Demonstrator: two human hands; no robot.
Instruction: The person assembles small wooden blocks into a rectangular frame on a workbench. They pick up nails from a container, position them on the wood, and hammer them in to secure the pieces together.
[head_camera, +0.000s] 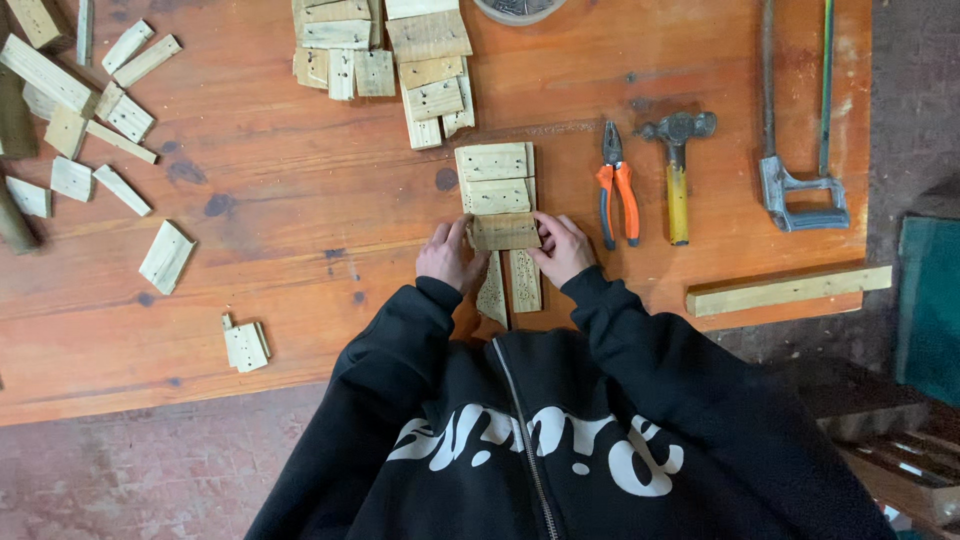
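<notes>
We are pinching a short wooden slat (504, 231) between both hands.
Our left hand (447, 256) is gripping at nine o'clock, right hand (563, 248) at three; pliers (617, 182) are lying beyond.

An orange-brown wooden table (300, 200) stands on a reddish tiled floor (130, 470) in even light

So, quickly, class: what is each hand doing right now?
Left hand: gripping the left end of the wooden slat.
Right hand: gripping the slat's right end.
</notes>
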